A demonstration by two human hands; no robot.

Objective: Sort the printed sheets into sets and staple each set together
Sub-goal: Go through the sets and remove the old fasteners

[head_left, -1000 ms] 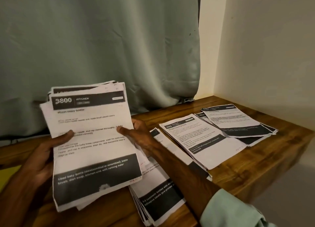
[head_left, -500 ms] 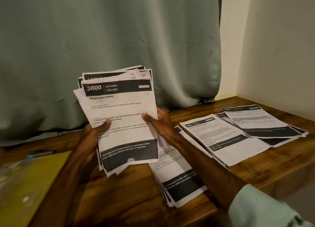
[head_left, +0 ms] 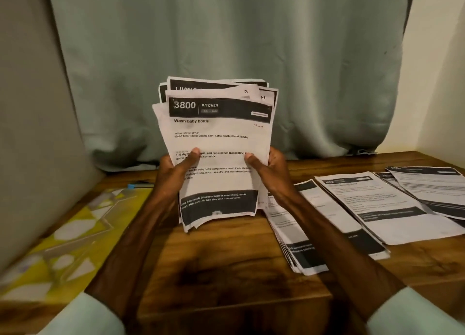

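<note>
While the sorted piles [head_left: 372,209] lie flat on the table [head_left: 226,264], we grip the upright sheet stack [head_left: 219,163] with left hand [head_left: 176,173] and right hand [head_left: 269,171], thumbs pressed on front

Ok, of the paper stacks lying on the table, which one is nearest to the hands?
The leftmost stack, its near edges fanned, just beside the right hand. The middle stack and the far-right stack lie farther to the right.
</note>
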